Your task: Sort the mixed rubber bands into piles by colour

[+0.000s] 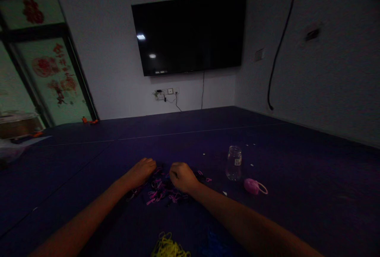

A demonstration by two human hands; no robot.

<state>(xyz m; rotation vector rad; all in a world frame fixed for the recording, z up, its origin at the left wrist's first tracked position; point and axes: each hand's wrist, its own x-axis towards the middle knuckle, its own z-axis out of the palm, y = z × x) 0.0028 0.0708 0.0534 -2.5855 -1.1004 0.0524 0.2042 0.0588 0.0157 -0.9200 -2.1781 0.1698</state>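
A loose pile of pink, purple and dark rubber bands [158,189] lies on the dark blue surface in front of me. At its left edge rests my left hand [144,170], fingers curled down, their tips hidden from view. My right hand [181,176] is over the pile's right side, thumb and fingers drawn together; what they hold, if anything, I cannot make out. A few pink bands [204,176] lie just beyond the right hand. Nearer to me is a heap of yellow bands [169,247], with a dim blue heap [215,245] to its right.
A clear glass jar [234,164] stands upright to the right. Beside it lies a pink rounded object [252,186] with a pale loop. Small white scraps [225,193] dot the surface. A television [190,33] hangs on the far wall; a box [19,125] sits at far left.
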